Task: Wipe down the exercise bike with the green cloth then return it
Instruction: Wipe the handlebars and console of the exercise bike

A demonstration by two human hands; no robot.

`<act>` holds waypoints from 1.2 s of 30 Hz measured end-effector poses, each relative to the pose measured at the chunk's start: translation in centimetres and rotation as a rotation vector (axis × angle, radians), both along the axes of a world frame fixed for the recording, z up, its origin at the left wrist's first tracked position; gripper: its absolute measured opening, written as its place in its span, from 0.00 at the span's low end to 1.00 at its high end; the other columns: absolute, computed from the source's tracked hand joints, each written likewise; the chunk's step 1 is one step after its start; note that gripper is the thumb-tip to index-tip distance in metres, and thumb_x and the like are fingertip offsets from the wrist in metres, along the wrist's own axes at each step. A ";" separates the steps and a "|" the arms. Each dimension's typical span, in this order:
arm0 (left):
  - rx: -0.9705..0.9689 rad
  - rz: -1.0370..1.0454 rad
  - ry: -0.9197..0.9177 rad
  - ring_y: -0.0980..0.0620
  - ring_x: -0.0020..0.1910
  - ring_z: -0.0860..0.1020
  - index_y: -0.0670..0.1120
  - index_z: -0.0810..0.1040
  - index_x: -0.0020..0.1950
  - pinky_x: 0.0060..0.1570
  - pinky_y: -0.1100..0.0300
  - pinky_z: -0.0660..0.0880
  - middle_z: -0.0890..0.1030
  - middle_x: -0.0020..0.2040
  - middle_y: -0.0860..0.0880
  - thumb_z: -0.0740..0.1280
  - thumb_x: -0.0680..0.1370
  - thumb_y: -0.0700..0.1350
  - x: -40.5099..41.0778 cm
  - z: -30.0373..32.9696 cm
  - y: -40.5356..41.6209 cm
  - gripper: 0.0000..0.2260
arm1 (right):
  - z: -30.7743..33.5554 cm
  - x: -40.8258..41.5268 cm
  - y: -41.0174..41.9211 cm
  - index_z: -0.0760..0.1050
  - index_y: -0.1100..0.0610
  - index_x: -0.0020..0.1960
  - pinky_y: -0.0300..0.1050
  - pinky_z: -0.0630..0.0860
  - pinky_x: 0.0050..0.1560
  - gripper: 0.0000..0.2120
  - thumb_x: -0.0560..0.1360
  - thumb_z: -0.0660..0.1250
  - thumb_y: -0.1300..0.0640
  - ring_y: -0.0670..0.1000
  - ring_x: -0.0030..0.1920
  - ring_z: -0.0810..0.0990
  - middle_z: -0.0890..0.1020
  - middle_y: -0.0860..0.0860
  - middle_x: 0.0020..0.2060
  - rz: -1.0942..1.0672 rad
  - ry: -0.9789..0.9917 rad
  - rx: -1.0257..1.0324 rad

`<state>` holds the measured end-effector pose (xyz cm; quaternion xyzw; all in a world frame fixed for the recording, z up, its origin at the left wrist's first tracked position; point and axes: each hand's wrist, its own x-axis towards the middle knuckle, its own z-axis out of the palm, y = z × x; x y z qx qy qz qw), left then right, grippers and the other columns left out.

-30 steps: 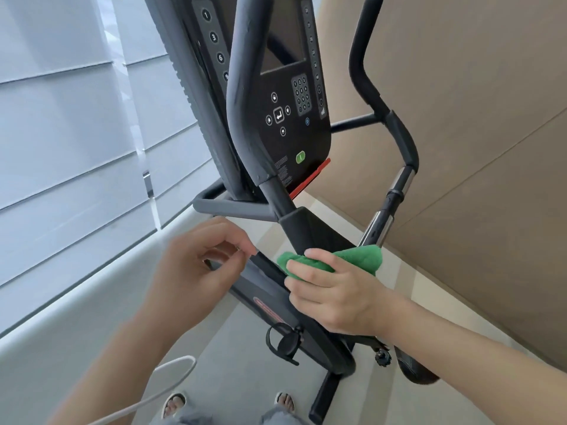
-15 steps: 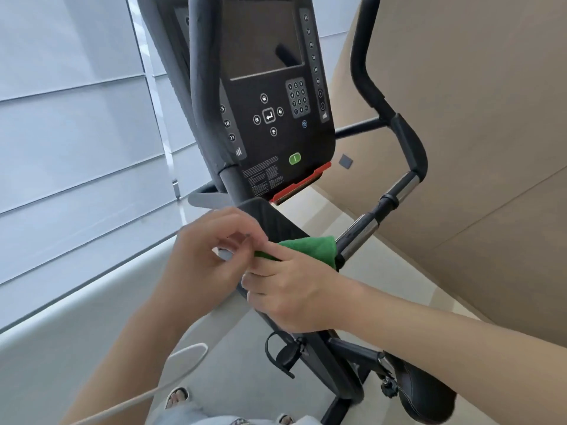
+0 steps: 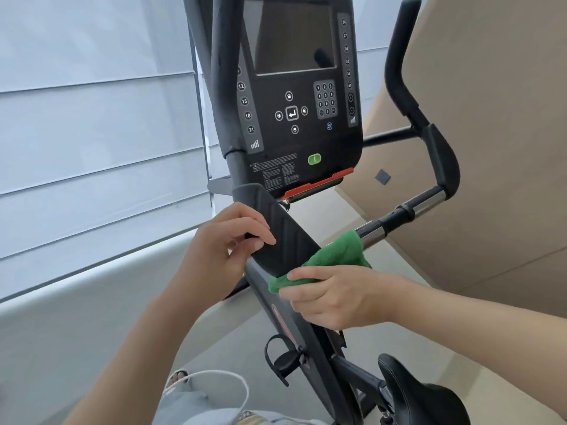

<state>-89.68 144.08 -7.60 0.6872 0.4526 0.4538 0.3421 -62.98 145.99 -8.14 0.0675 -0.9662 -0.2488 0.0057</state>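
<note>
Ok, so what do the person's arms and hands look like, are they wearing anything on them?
Both forearms are bare as far as the picture shows: no sleeves, gloves or watch in view. The left hand and right hand show no rings on the visible fingers, and the nails look short and unpainted.

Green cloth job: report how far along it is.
Done: nothing shows which parts are already clean. In hand: the right hand presses the green cloth against the lower edge of the ribbed frame cover, while the left hand steadies that cover. Left: console, handlebars and seat appear untouched; the cloth is not yet returned.
</note>
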 end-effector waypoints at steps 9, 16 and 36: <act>-0.010 0.007 -0.082 0.48 0.45 0.82 0.48 0.83 0.39 0.40 0.48 0.80 0.81 0.45 0.52 0.68 0.73 0.21 -0.3 -0.3 1.0 0.21 | 6.3 -0.2 -2.5 0.83 0.59 0.43 0.56 0.72 0.71 0.12 0.80 0.65 0.67 0.56 0.62 0.81 0.85 0.52 0.47 -0.321 0.431 -0.264; -0.162 0.040 -0.253 0.52 0.38 0.82 0.52 0.74 0.39 0.42 0.49 0.82 0.85 0.40 0.49 0.75 0.72 0.27 -0.6 -0.6 1.2 0.20 | 6.0 -6.1 2.5 0.86 0.63 0.50 0.60 0.73 0.68 0.14 0.71 0.68 0.75 0.62 0.65 0.78 0.85 0.56 0.54 -0.637 0.853 -0.482; -0.066 -0.226 0.059 0.51 0.36 0.78 0.52 0.79 0.40 0.41 0.54 0.79 0.81 0.35 0.52 0.78 0.76 0.45 -8.9 2.9 7.8 0.10 | 4.8 -12.5 -2.2 0.85 0.56 0.60 0.47 0.76 0.68 0.22 0.71 0.67 0.70 0.53 0.67 0.77 0.81 0.47 0.62 -1.095 1.171 -0.525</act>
